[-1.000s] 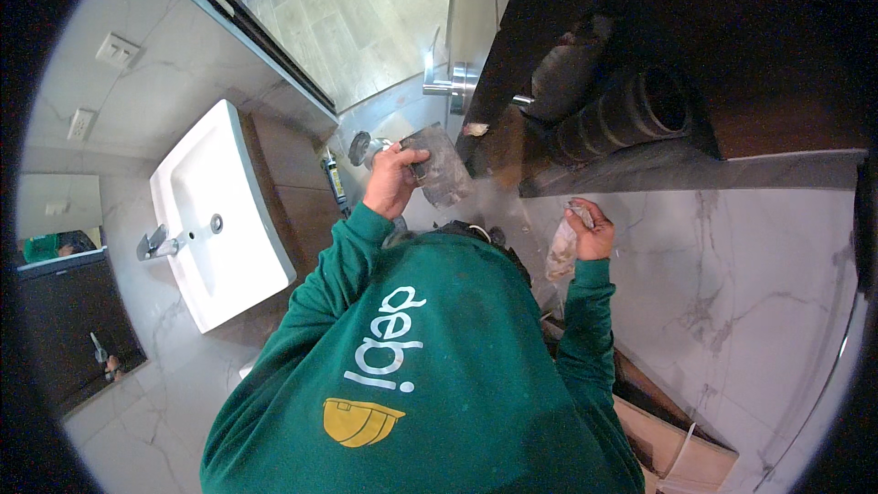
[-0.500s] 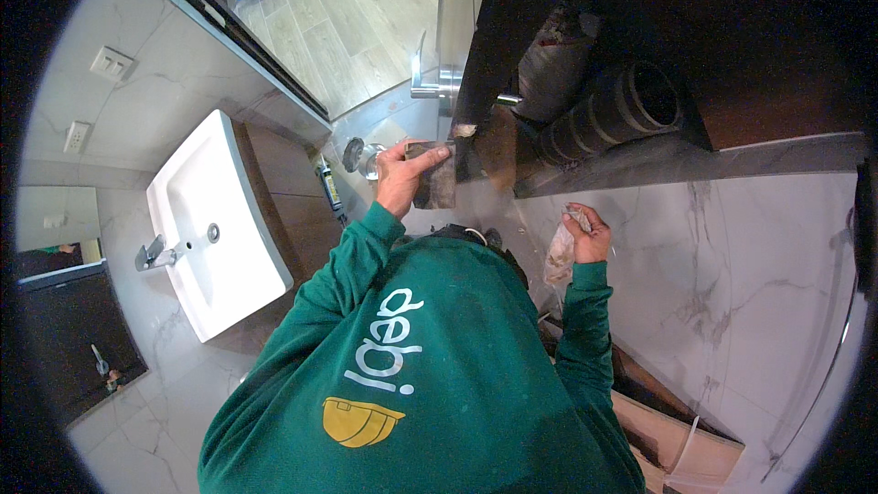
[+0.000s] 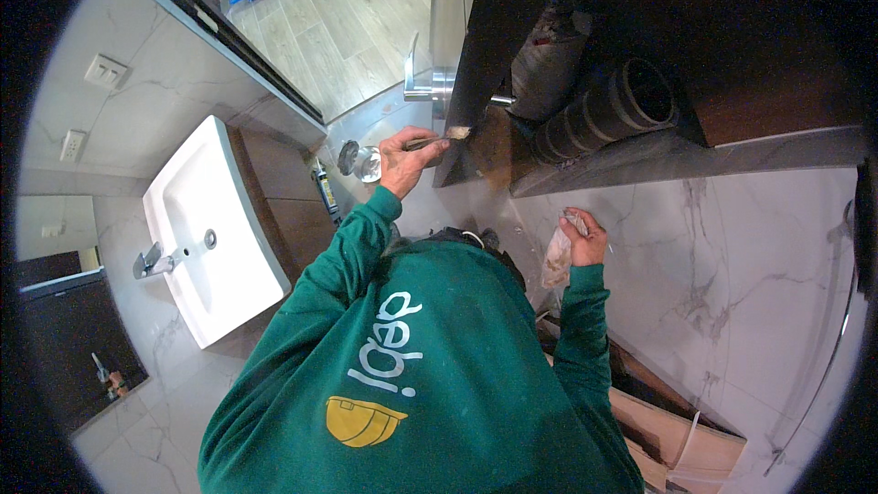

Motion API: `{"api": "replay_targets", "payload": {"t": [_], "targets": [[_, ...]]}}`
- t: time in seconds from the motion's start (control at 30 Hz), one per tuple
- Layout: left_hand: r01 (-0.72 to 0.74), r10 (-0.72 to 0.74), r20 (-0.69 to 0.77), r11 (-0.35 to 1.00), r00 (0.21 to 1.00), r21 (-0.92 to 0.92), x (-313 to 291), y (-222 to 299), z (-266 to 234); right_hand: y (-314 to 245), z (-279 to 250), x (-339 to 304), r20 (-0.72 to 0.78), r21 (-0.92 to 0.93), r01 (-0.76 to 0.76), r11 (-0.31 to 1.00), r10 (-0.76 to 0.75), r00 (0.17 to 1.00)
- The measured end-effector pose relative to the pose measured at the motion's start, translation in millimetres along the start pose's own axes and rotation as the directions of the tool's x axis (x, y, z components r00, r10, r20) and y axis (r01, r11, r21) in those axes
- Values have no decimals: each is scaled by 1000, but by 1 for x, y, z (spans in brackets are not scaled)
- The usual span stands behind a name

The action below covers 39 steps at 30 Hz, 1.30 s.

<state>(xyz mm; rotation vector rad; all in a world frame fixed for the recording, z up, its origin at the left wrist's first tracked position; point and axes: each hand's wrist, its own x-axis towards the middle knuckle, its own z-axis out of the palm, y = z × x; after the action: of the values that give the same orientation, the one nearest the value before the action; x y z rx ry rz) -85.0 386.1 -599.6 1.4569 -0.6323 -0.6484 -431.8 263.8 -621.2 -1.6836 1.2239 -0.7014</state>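
Observation:
My left hand [image 3: 410,161] is closed on a thin, dark flat plate [image 3: 422,142], now seen nearly edge-on between thumb and fingers. Just beyond the fingertips, a pale beige lump [image 3: 459,133] shows at the edge of a dark panel [image 3: 498,46]. My right hand [image 3: 585,236] pinches a crumpled, see-through plastic bag [image 3: 557,258] with whitish-beige stuff in it, hanging down beside the marble-patterned wall. Left of my left hand stands a clear round jar [image 3: 369,165], a dark round piece [image 3: 348,157] next to it.
A white washbasin [image 3: 229,247] with a chrome tap is on the left. A sealant cartridge [image 3: 326,185] stands by its cabinet. Ahead is a door handle [image 3: 430,87]. A ribbed dark pipe [image 3: 604,114] lies in the recess at right; boards [image 3: 681,430] lean at lower right.
My left hand has turned the flat plate from face-on to nearly edge-on and brought it toward the beige lump. My right hand keeps the bag in almost the same place.

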Motion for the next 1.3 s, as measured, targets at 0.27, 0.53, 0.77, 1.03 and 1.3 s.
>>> {"api": "replay_targets", "payload": {"t": [0.27,0.53,0.77,1.03,1.3], "targets": [[-54,53,39,998,998,15,1,6,-2,13,-1,2,9,78,-36,996,36,999],[-149,144,45,979,989,140,3,9,-3,17,-2,3,10,74,-40,996,39,999],[-93,92,47,996,995,17,2,20,-5,15,-2,3,-8,31,-33,999,33,999],[-37,32,64,997,997,63,2,20,-6,25,-2,5,-13,18,4,1000,-4,1000],[-6,1,55,997,999,76,4,14,-5,22,0,3,-32,16,-15,1000,15,999]]}}
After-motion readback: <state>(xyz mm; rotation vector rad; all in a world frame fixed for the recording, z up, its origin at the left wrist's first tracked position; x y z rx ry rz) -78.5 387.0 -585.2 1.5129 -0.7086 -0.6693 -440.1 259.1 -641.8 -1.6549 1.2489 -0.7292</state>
